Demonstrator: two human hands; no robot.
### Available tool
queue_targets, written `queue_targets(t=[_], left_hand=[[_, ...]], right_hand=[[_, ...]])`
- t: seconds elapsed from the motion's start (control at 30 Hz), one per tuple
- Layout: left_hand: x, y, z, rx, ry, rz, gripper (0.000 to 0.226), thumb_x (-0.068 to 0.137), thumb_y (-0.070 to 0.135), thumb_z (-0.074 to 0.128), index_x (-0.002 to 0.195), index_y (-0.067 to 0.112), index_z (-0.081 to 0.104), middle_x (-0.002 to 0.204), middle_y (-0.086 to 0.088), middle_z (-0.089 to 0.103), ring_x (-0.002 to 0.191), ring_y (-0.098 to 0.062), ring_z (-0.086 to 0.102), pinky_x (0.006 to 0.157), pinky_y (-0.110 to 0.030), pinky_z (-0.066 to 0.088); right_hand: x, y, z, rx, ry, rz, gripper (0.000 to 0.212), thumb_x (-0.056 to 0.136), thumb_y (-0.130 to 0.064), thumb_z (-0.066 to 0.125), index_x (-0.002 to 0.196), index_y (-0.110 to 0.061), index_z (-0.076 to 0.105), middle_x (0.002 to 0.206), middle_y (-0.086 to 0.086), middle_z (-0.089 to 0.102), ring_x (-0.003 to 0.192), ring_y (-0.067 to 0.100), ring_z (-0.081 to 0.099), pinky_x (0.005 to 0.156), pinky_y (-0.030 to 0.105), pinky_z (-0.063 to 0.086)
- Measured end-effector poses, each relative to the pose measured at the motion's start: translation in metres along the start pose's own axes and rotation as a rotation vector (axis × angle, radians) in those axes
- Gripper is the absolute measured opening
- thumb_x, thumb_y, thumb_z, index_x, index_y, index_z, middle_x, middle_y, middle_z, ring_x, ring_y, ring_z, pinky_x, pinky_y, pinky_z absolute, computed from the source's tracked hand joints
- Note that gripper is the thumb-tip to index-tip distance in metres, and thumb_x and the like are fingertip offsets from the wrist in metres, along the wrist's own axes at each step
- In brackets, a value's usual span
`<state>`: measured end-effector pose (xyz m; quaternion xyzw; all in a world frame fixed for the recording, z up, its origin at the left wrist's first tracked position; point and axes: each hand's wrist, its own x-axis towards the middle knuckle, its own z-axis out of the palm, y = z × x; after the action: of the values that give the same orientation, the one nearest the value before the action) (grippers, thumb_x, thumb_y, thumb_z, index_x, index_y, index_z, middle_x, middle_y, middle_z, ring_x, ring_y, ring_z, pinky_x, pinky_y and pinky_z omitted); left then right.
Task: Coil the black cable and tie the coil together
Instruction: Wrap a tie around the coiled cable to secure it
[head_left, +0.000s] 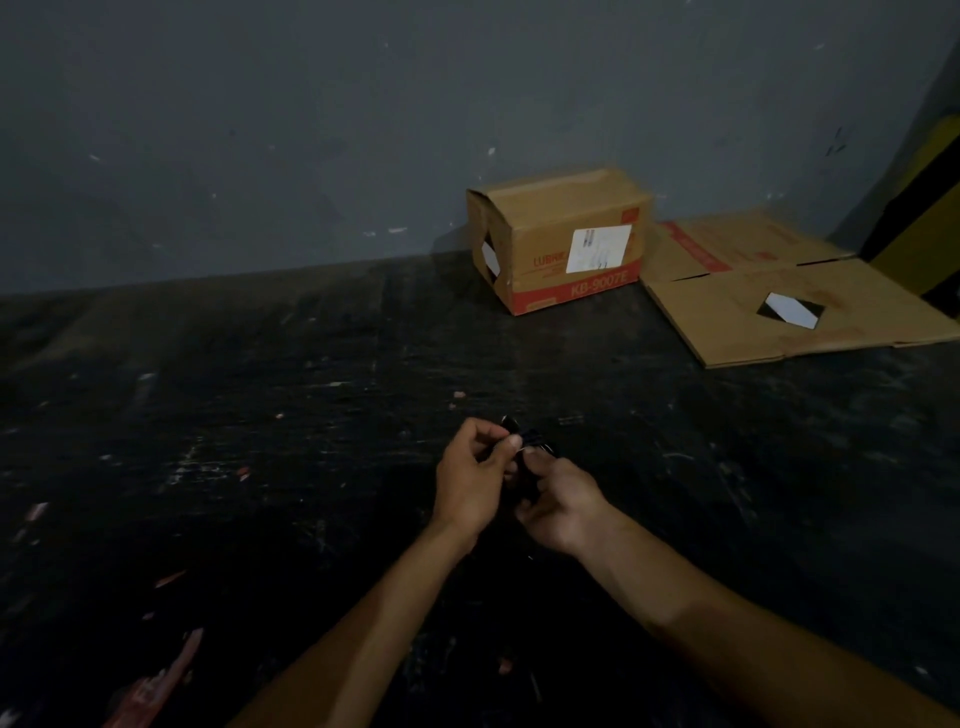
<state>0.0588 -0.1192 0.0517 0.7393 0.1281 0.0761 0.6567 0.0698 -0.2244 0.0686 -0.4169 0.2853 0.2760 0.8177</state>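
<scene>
Two hands pinch a black cable bundle above the dark floor.
Left hand (470, 470) and right hand (558, 501) both grip the black cable (532, 439); cardboard box (561, 241) stands at the wall, contents hidden.

Two hands (470, 470) (561, 501) — one cable (532, 439), two cardboard boxes (558, 241) (795, 291)

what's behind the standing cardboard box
The dark grey wall rises directly behind the standing cardboard box. Whether the box touches it, and the strip of dark floor behind it, is hidden by the box itself.
</scene>
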Motion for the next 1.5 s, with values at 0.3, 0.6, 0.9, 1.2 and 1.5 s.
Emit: queue_targets(t=[0.3, 0.6, 0.9, 1.2, 1.5], left_hand=[[0.005, -0.008, -0.004, -0.08, 0.109, 0.009, 0.01, 0.085, 0.013, 0.073, 0.083, 0.021, 0.067, 0.086, -0.005, 0.073, 0.074, -0.008, 0.068, 0.071, -0.026, 0.054], [0.011, -0.023, -0.021, 0.179, 0.041, 0.143, 0.019, 0.085, 0.017, 0.072, 0.078, 0.034, 0.065, 0.084, 0.009, 0.073, 0.083, -0.01, 0.069, 0.08, -0.038, 0.058], [0.013, -0.019, -0.029, 0.262, -0.141, 0.15, 0.02, 0.087, 0.021, 0.07, 0.077, 0.039, 0.068, 0.083, 0.017, 0.073, 0.076, -0.002, 0.069, 0.075, -0.029, 0.057], [0.011, -0.021, -0.033, 0.271, -0.333, 0.184, 0.017, 0.084, 0.022, 0.071, 0.073, 0.034, 0.069, 0.078, 0.009, 0.073, 0.07, -0.005, 0.065, 0.068, -0.028, 0.055], [0.009, -0.016, -0.035, 0.402, -0.423, 0.219, 0.018, 0.085, 0.022, 0.069, 0.074, 0.034, 0.062, 0.068, 0.015, 0.066, 0.066, -0.002, 0.06, 0.069, -0.029, 0.052]], right_hand=[[-0.001, 0.001, -0.002, -0.087, -0.086, -0.05, 0.014, 0.092, -0.009, 0.057, 0.085, -0.012, 0.069, 0.067, 0.003, 0.066, 0.062, 0.012, 0.051, 0.06, 0.024, 0.042], [0.002, 0.007, -0.011, -0.453, -0.117, -0.503, 0.012, 0.084, -0.001, 0.066, 0.089, -0.011, 0.066, 0.078, 0.008, 0.068, 0.068, 0.015, 0.062, 0.063, 0.026, 0.053], [0.008, 0.001, -0.028, -0.935, -0.081, -0.856, 0.016, 0.089, -0.01, 0.062, 0.093, -0.025, 0.065, 0.085, 0.0, 0.07, 0.077, 0.013, 0.068, 0.07, 0.028, 0.057], [0.014, -0.014, -0.035, -1.211, -0.046, -0.927, 0.011, 0.084, -0.016, 0.069, 0.093, -0.021, 0.072, 0.114, -0.009, 0.055, 0.108, 0.002, 0.053, 0.091, 0.01, 0.035], [0.009, -0.013, -0.03, -0.915, -0.098, -0.671, 0.014, 0.079, -0.004, 0.072, 0.084, -0.016, 0.066, 0.086, 0.006, 0.067, 0.084, 0.016, 0.063, 0.071, 0.021, 0.049]])
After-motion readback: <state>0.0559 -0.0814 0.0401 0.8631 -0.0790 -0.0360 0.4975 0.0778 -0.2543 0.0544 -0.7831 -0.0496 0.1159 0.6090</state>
